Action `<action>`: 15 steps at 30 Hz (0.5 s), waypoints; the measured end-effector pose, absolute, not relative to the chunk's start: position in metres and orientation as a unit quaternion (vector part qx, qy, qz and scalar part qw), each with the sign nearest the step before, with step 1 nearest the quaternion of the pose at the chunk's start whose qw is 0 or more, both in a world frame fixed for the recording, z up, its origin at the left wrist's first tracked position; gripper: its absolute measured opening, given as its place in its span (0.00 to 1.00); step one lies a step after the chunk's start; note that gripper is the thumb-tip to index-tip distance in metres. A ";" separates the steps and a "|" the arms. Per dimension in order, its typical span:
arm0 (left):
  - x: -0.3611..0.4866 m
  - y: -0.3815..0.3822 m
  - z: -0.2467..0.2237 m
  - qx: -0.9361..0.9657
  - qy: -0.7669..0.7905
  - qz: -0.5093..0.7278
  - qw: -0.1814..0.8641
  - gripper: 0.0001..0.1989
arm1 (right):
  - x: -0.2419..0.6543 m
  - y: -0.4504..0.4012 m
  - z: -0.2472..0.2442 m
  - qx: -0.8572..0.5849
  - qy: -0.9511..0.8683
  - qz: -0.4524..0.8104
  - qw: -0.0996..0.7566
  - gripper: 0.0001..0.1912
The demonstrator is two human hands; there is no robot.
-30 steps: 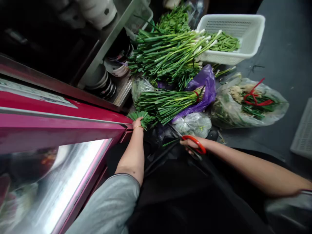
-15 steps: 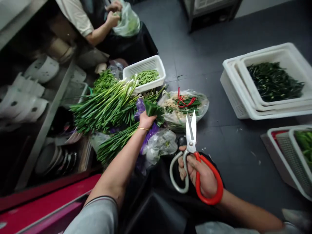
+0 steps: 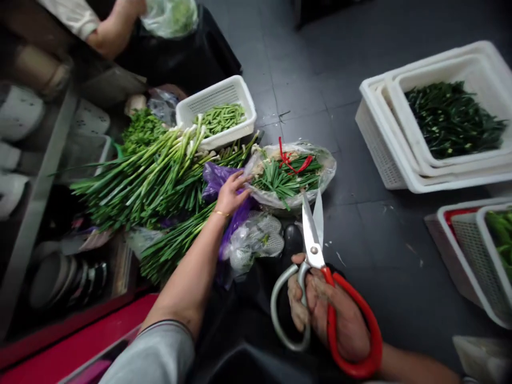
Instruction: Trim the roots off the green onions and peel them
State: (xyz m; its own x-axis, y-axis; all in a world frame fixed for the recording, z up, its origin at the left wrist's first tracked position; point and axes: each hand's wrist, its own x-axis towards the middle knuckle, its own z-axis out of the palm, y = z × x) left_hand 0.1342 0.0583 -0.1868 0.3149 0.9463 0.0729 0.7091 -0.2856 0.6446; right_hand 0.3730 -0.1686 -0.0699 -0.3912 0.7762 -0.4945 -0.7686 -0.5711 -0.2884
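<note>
My left hand [image 3: 232,193] is over the edge of a clear plastic bag, fingers apart and holding nothing. Green leaf trimmings [image 3: 276,178] lie in that bag [image 3: 326,173], along with a red tie [image 3: 291,162]. Under and beside the hand is a crumpled purple plastic bag [image 3: 214,180]. My right hand [image 3: 340,314] grips a pair of scissors [image 3: 314,242] with one red and one grey handle, blades slightly parted and pointing forward. Long green stalks with pale ends [image 3: 148,181] are heaped left of my left hand, and another green bunch [image 3: 176,242] lies below them.
A white basket [image 3: 244,101] of green beans stands behind the stalks. On the right are stacked white baskets [image 3: 372,128] with dark greens and another basket [image 3: 460,250]. A shelf [image 3: 44,176] with dishes lines the left. A co-worker's arm [image 3: 114,32] shows at top left beside a plastic bag [image 3: 172,16].
My left hand has let go of the green leaf bunch, which now lies loose on the clear bag. My view has shifted; the scissors stay in my right hand.
</note>
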 end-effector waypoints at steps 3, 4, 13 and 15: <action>0.034 -0.009 -0.164 0.682 0.652 0.285 0.167 0.16 | 0.373 -0.176 -0.070 -0.330 -0.037 0.837 0.436 0.18; -0.001 -0.033 -0.157 0.651 0.696 0.269 0.139 0.15 | 0.372 -0.178 -0.070 -0.341 -0.053 0.837 0.425 0.18; -0.200 -0.132 -0.159 0.591 0.782 -0.022 0.196 0.53 | 0.286 -0.176 -0.062 -0.382 -0.309 0.861 0.131 0.29; -0.213 -0.133 -0.177 0.601 0.773 -0.076 0.186 0.63 | 0.243 -0.175 -0.062 -0.373 -0.331 0.866 0.046 0.30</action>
State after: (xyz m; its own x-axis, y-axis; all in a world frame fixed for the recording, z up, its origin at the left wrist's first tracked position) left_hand -0.2127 -0.1329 -0.1773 -0.2074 0.9021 -0.3785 0.9584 0.2650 0.1063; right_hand 0.2426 -0.1751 -0.0620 -0.7173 0.3259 -0.6159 0.1677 -0.7772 -0.6065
